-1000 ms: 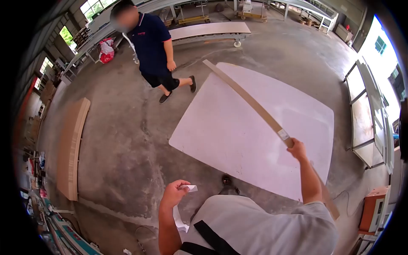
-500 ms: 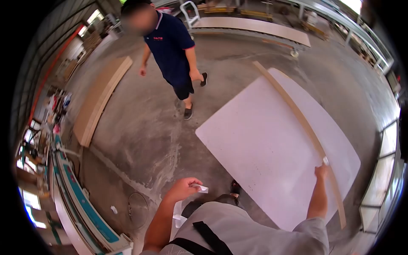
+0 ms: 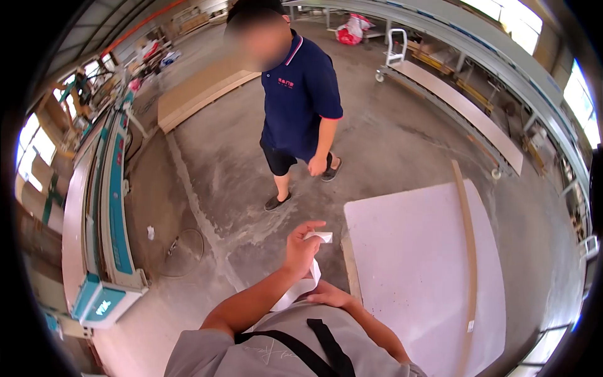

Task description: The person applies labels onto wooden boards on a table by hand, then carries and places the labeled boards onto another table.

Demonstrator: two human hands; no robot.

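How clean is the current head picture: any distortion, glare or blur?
Head view: fisheye distortion, black corners, the long strip looking bowed; head view: windows glare white; head view: a blur covers the other person's face, the left hand fairly sharp.

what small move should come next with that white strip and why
Probably bring the right hand to the strip's loose lower part and steady it: the left hand grips only the upper end, the rest hangs in a bend close to the right hand, and the batten lies on the board, leaving the right hand free of it.
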